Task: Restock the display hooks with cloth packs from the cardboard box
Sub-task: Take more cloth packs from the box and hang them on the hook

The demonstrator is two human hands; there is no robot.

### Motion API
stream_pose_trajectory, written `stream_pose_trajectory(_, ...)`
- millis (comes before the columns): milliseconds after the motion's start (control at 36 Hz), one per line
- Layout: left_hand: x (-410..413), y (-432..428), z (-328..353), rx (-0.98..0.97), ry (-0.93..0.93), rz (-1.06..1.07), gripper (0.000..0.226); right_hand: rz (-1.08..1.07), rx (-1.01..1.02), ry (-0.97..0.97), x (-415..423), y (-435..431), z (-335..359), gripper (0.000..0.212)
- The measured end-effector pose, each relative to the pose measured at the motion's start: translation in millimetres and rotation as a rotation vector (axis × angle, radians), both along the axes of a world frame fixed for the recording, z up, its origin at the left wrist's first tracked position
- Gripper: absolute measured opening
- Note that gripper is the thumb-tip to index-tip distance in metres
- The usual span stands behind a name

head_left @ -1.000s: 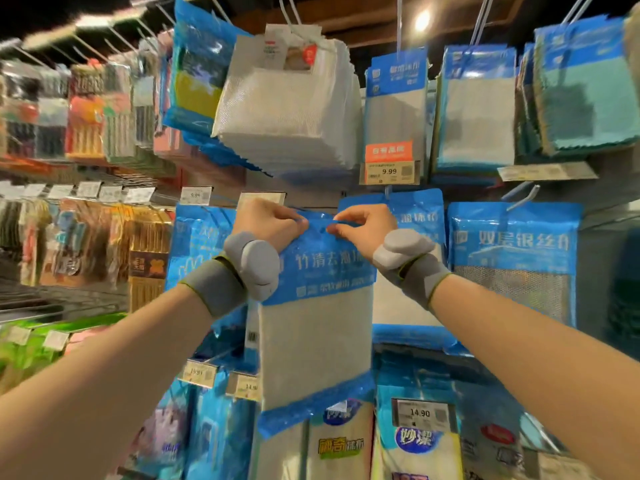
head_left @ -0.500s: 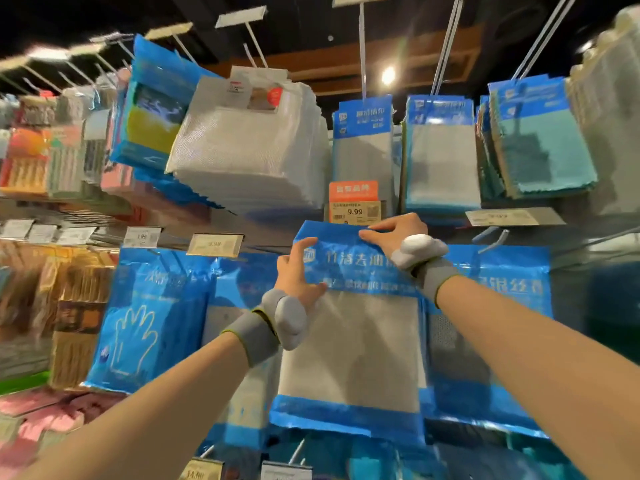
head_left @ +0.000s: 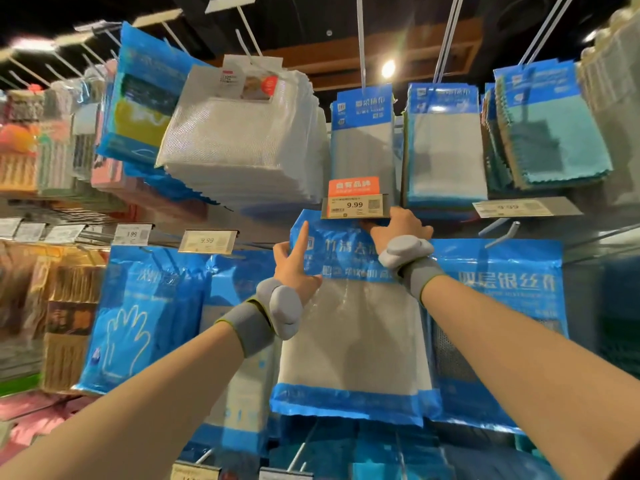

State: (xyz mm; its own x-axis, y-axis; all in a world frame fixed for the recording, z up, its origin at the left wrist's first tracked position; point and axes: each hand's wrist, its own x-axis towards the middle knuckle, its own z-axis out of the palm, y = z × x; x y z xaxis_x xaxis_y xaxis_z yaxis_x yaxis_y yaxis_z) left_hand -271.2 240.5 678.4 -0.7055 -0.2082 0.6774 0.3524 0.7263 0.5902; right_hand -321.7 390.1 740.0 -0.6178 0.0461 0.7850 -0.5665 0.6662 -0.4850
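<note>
**Cloth pack held up under the price tag**

The cloth pack [head_left: 349, 327] is a flat, tall rectangle of glossy, crinkled blue plastic, and its clear middle shows pale woven cloth. It hangs lengthwise, with the printed header at the top and its face towards the camera. Its top edge is tucked just beneath the price tag [head_left: 355, 206].

The right hand [head_left: 398, 226] curls its fingers over that top edge. The left hand [head_left: 294, 268] pinches the upper left side, with the forefinger straight up along the header. A glove pack [head_left: 138, 317] hangs to the left.
</note>
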Motion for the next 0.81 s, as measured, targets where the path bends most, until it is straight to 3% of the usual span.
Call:
stream_pose_trajectory(167, -11.2, -3.2, -8.0, -0.03, -0.158, 0.066, 0.093, -0.056, 0.056, -0.149, -17.8, -5.5, -2.3, 0.037)
stream_pose_trajectory(250, -15.1, -3.1, -18.2, -0.033, -0.125, 0.143, 0.094, -0.142, 0.095, -0.057, -26.2, -7.1, -14.0, 0.053)
stream_pose_trajectory(417, -15.0, -8.5, -51.0, -0.028, -0.13, 0.119, 0.116, -0.053, -0.011, 0.116, -13.0, -2.5, -64.7, 0.086)
stream_pose_trajectory(611, -14.9, -4.0, -70.0, 0.011, -0.164, 0.096, 0.123, 0.149, 0.1, -0.238, -10.6, 20.0, -98.6, 0.102)
stream_pose_trajectory(806, -28.5, 11.5, -73.6, 0.04, -0.228, 0.211, 0.119, 0.149, 0.094, -0.218, -29.8, 19.0, -102.0, 0.1)
